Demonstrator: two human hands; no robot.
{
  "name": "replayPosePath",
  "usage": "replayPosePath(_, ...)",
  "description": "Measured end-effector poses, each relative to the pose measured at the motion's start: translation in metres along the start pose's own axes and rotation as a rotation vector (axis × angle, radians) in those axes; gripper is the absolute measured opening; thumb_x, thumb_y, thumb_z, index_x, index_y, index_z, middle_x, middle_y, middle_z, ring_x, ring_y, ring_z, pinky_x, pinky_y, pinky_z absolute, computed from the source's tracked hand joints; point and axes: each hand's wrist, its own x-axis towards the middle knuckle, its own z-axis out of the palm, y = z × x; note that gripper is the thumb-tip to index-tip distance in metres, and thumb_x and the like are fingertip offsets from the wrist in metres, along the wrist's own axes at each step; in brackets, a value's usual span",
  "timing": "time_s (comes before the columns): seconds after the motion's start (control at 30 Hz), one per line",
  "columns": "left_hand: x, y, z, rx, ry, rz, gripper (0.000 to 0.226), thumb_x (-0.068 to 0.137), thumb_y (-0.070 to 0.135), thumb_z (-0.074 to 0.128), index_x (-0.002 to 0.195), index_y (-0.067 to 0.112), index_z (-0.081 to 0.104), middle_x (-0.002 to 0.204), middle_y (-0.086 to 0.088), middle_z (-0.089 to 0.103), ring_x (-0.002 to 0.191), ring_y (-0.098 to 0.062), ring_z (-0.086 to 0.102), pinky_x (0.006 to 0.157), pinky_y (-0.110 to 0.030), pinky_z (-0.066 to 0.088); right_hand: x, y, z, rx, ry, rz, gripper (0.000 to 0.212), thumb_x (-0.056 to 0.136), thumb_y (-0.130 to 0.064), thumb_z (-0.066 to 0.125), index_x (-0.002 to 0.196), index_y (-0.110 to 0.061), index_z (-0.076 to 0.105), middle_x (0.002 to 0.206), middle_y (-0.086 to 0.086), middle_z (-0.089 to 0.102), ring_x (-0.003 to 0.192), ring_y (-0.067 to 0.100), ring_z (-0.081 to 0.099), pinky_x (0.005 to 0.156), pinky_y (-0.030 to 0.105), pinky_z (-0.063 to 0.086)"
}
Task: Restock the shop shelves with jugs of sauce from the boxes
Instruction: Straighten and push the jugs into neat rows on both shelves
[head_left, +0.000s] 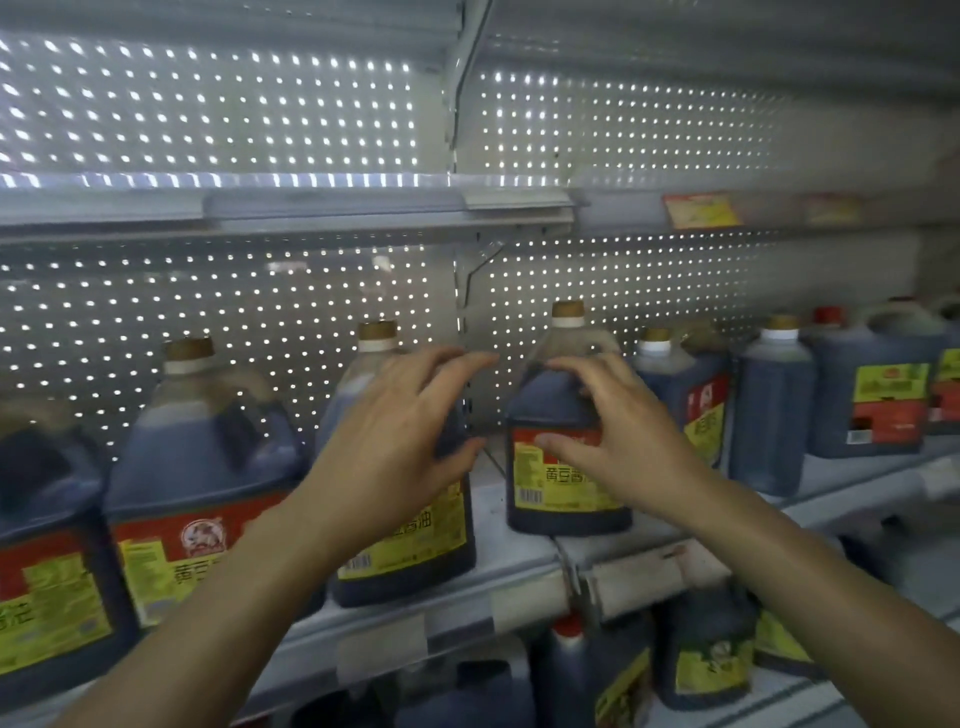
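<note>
Middle shelf (519, 566) mostly stocked w/ sauce jugs, approx. nine o'clock thru three. Left hand (395, 447) spread wide on the jug (415, 540) at center; right hand (618, 441) fingers wide on the jug (550, 467) just at its three o'clock. Gap btwn them. Upper shelf (337, 208) at twelve shows no jugs; boxes not in view.

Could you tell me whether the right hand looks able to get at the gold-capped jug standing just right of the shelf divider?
Probably yes: the right hand is open right in front of that jug, fingers spread over its label, with nothing between them.
</note>
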Motion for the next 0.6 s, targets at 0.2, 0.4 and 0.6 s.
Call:
replayPosePath(0.2,0.049,0.018,0.055,-0.012,-0.172,-0.072,0.097,0.082,0.040,0.078,0.156,0.038,0.016,0.146,-0.002,0.045,0.127,-0.028,0.053,0.100,-0.044,0.049,0.004,0.058,-0.031,-0.058,0.002,-0.009,0.094,0.081,-0.041,0.083,0.149,-0.053,0.019,0.143,-0.006,0.038,0.135,0.019,0.043,0.104,0.040,0.048)
replayPosePath(0.4,0.077,0.020,0.094,-0.202,-0.343,-0.251,0.124,0.073,0.025,0.089,0.154,0.056,0.000,0.132,-0.007,0.065,0.115,-0.028,0.065,0.091,-0.048,0.056,0.007,0.083,-0.016,-0.137,-0.045,-0.093,0.118,0.081,-0.048,0.081,0.155,-0.050,-0.010,0.157,-0.002,0.041,0.126,0.026,0.060,0.088,0.046,0.058)
replayPosePath(0.6,0.068,0.028,0.091,0.019,-0.269,-0.230,0.115,0.081,0.027,0.083,0.156,0.053,-0.001,0.134,-0.014,0.060,0.113,-0.033,0.061,0.093,-0.047,0.053,0.010,0.097,-0.007,0.031,-0.041,-0.126,0.121,0.081,-0.042,0.084,0.156,-0.052,-0.011,0.143,0.002,0.056,0.121,0.025,0.063,0.092,0.049,0.057)
